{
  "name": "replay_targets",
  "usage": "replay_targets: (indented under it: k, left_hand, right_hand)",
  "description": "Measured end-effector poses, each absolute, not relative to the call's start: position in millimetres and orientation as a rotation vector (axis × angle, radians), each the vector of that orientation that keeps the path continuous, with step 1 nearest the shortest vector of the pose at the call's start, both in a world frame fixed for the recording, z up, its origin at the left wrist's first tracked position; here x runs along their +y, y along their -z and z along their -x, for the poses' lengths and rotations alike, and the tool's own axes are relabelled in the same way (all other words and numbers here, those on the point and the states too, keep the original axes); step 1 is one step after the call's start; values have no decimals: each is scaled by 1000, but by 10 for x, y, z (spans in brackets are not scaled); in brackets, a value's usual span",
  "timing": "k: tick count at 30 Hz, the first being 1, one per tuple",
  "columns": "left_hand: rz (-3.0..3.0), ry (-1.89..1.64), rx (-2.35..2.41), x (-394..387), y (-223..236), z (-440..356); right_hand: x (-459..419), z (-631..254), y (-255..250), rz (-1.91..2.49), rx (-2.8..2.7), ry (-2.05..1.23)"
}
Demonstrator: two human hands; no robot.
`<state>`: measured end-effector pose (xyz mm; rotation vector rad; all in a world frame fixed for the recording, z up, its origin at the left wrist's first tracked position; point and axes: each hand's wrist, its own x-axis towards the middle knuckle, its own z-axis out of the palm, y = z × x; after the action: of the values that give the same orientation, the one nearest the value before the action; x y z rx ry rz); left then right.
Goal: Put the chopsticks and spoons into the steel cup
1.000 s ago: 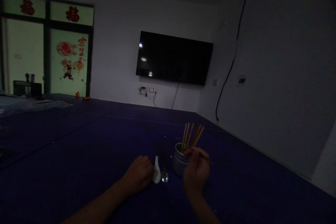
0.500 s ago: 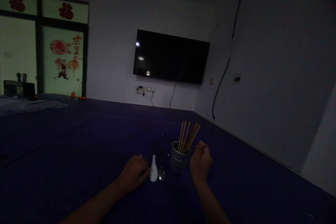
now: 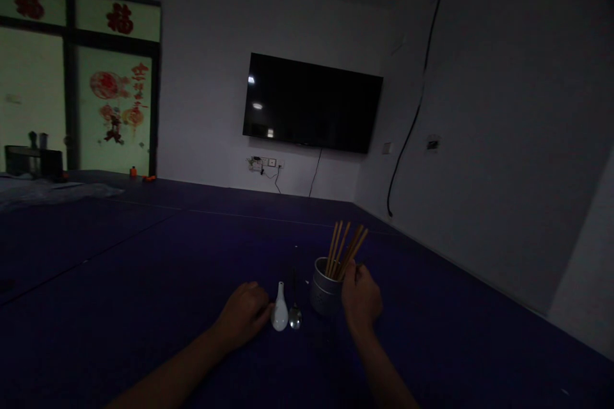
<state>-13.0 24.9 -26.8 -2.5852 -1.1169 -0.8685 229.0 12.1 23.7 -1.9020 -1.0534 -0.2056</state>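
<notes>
My left hand [image 3: 247, 311] rests on the dark blue table, fingers loosely bent and thumb apart from them. Its thumb reaches the edge of a white ceramic soup spoon [image 3: 279, 315], or lies just beside it. Right of that spoon lies a metal spoon [image 3: 295, 317], bowl toward me. A grey metal chopstick holder [image 3: 326, 294] stands upright, with several wooden chopsticks [image 3: 341, 249] leaning right in it. My right hand [image 3: 362, 297] is closed at the holder's right rim, close to the chopsticks. What its fingers hold, if anything, is too dark to make out.
The blue table [image 3: 192, 255] runs to the far wall, where a black television [image 3: 311, 102] hangs. Clear plastic sheeting [image 3: 57, 192] and small orange objects [image 3: 148, 178] lie at the far left. A black cable [image 3: 413, 121] hangs down the right wall.
My right hand has moved left, from just beside the holder to its rim by the chopsticks. The left hand and both spoons stay where they were.
</notes>
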Motion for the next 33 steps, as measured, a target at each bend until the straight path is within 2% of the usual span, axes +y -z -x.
replay_targets:
  k: [21, 33]
  left_hand:
    - [2631, 831, -1154, 266, 279, 130]
    - [2630, 796, -1170, 232, 255, 115]
  right_hand:
    - [177, -2272, -247, 2053, -1108, 99]
    - [233, -2358, -157, 1618, -1124, 25]
